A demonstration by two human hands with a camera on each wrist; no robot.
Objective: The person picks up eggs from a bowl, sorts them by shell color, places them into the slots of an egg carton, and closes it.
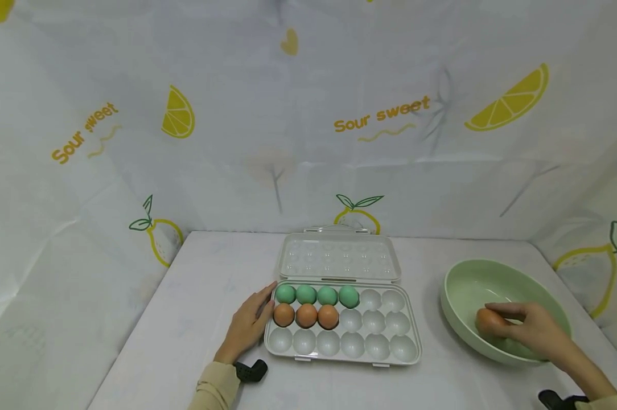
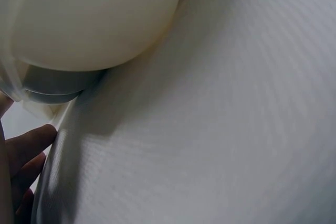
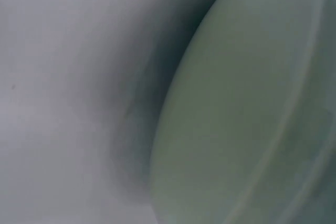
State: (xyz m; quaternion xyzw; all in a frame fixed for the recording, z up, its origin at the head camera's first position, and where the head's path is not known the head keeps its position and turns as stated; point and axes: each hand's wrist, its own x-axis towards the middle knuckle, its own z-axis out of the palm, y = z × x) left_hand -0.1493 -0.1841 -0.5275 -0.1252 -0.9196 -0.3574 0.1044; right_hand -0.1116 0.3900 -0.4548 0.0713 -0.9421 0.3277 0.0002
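My left hand (image 1: 244,326) rests against the left edge of a clear plastic egg box (image 1: 350,345), thumb and fingers fairly straight along its side. Several green eggs (image 1: 327,295) fill the left part of the box's back row. Three brown eggs (image 1: 306,315) sit in the left of the middle row; the front row's cups hold nothing. Over at the right, my right hand (image 1: 536,327) pinches a brown egg (image 1: 488,322) inside a pale green bowl (image 1: 459,285). The right wrist view shows only the bowl's outer wall (image 3: 220,119), with the hand hidden.
The box's lid (image 1: 339,257) lies folded back behind it, near the table's rear edge. White cloth with lemon prints (image 1: 226,188) hangs behind and at both sides. White table surface (image 1: 423,256) lies between box and bowl.
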